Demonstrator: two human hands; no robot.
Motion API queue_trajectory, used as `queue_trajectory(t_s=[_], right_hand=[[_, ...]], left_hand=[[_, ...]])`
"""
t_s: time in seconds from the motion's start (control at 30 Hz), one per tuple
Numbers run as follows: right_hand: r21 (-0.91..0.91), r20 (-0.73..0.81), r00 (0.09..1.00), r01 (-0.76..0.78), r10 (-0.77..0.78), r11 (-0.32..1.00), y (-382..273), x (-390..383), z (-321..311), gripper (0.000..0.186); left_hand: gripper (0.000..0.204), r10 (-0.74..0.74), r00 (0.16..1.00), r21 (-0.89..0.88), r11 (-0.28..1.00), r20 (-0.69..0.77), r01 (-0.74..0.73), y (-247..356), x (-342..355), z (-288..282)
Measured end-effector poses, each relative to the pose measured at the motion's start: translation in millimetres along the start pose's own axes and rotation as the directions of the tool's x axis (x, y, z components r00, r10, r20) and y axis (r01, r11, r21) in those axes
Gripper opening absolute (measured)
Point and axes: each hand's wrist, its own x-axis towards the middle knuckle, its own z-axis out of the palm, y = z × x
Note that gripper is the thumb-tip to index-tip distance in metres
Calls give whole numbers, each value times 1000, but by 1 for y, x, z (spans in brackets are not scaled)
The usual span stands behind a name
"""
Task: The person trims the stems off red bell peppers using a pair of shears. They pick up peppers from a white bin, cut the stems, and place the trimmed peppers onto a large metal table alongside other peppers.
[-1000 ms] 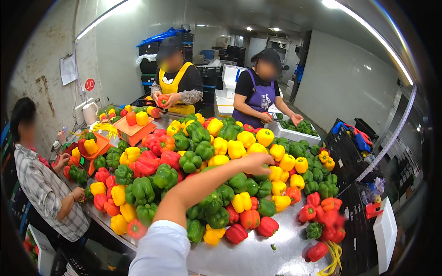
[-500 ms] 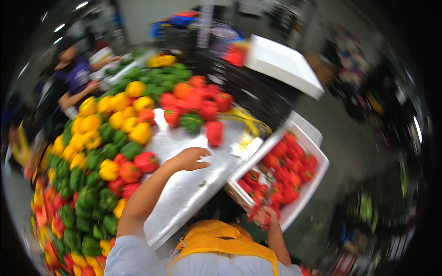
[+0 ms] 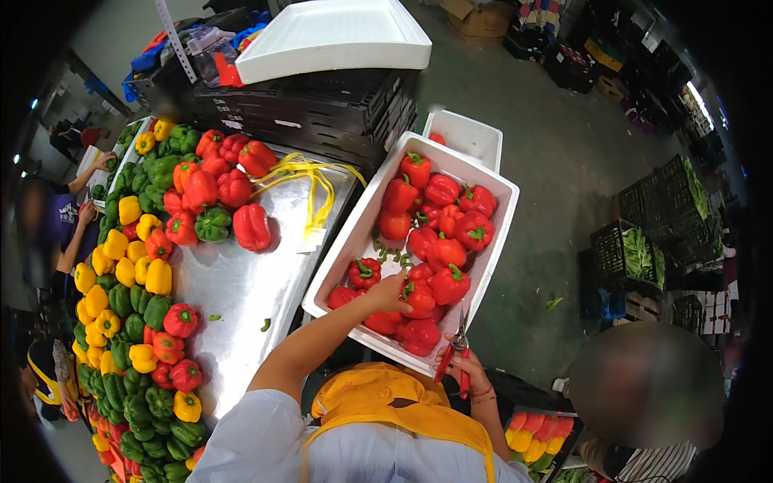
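My left hand [image 3: 390,293] reaches into a white foam box [image 3: 328,274] of red bell peppers. Its fingers are apart, at the side of a red bell pepper [image 3: 419,297], and no firm hold shows. By the box's near right corner, my right hand [image 3: 469,372] grips red-handled pruning shears [image 3: 456,348], blades pointing up. Cut green stems [image 3: 392,253] lie on the box floor among the peppers. Left of the box, a metal table [image 3: 241,302] bears heaps of red, yellow and green peppers, with a lone red pepper [image 3: 252,227] near its far end.
Yellow straps [image 3: 310,181] lie at the table's far edge. Beyond stand black crates [image 3: 298,121] topped by a white foam lid [image 3: 338,40]. A second foam box [image 3: 475,141] adjoins the first. A co-worker [image 3: 60,213] is at the left; another person is at lower right.
My left hand has gone from above the metal table to the peppers in the foam box. The view has turned to the right. My right hand still holds the shears.
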Motion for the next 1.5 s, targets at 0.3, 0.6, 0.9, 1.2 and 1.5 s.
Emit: queue_trajectory(t_s=[0.3,0.6,0.9,1.2,1.5], right_hand=[[144,9,999,-36,35,989,1,12,-31,54],[86,106,994,25,-34,996,-26,40,-2,57],[130,386,921,-5,-46,992,-52,72,44,74],[-148,520,845,234,-126,961,-46,67,89,80],[-161,541,837,200,-83,966,-43,66,97,77]], left_hand=[[94,-30,996,-82,996,-87,23,-25,45,62],[75,46,975,-805,573,217,153,-1,-4,-19],[123,249,949,-966,124,-193,-229,50,-89,-72],[80,178,964,-842,-535,-196,-72,36,-84,-21],[75,-81,988,-857,-491,-131,-154,56,-103,-40]])
